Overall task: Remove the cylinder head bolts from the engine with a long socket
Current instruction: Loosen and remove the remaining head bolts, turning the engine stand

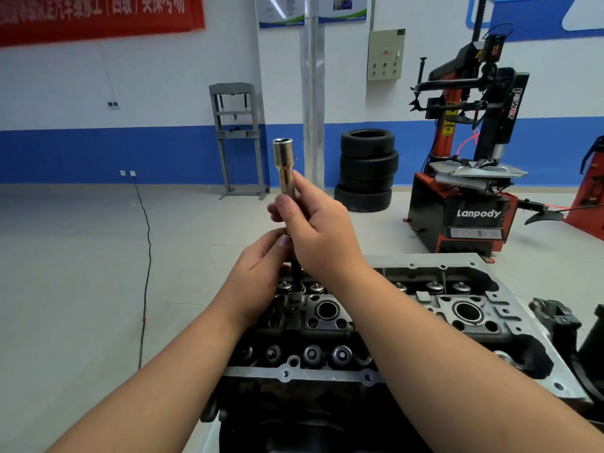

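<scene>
A stack of tyres point(366, 170), a tyre machine point(470, 152) and a grey press frame point(238, 138) stood well behind the engine point(408, 322), on open floor. The long socket point(285, 166), shiny and gold-tinted, pointed upright with its open end on top, above the engine's left part. The right hand point(318, 228) gripped its lower end; the left hand point(261, 273) pinched the dark bolt point(296, 274) hanging just below it. The engine's rim lay unblocked.
</scene>
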Tool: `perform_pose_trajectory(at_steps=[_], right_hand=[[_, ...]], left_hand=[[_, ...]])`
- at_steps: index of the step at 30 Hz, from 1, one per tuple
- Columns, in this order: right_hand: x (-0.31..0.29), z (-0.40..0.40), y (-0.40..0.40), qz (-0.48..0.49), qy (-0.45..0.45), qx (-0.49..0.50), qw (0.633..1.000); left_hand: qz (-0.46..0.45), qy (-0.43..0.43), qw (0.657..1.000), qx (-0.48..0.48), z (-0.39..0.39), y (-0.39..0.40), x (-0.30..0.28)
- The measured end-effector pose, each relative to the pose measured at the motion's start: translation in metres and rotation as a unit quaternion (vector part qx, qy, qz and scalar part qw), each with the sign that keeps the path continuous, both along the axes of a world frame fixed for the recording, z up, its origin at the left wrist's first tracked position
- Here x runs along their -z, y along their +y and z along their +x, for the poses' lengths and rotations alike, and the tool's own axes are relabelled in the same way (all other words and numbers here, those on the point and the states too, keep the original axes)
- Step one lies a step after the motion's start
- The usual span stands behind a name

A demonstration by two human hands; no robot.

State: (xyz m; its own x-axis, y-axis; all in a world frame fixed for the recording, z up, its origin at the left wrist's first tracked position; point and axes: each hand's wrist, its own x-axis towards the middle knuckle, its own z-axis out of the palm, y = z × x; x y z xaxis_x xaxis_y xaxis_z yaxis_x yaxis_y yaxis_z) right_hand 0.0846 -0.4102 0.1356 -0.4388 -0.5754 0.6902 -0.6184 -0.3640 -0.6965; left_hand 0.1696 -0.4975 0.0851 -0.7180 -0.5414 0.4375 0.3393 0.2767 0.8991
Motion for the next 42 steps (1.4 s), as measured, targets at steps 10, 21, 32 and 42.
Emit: perform_pose_trajectory(at_steps=[10,21,32,42], right_hand=[[0.0009,0.0008,-0.0014,-0.041,0.042,0.044,0.997],[0.0017,0.003,-0.0001,0.005,0.015,-0.001,1.0],[0.0013,0.0013,0.0007,0.005,0.031,0.025,0.999],[0.0,-0.0003,0.0016,0.005,0.006,0.021,1.0]], left_hand=[[-0.005,0.028,0.999,-0.034,-0.0017,-0.0021,0.0006],[0.007,0.03,0.999,-0.033,0.0,-0.003,-0.0003],[-0.018,0.01,1.0,-0.007,0.0019,0.0017,-0.0021],[-0.016,0.008,1.0,0.007,0.0006,0.0008,0.0004]])
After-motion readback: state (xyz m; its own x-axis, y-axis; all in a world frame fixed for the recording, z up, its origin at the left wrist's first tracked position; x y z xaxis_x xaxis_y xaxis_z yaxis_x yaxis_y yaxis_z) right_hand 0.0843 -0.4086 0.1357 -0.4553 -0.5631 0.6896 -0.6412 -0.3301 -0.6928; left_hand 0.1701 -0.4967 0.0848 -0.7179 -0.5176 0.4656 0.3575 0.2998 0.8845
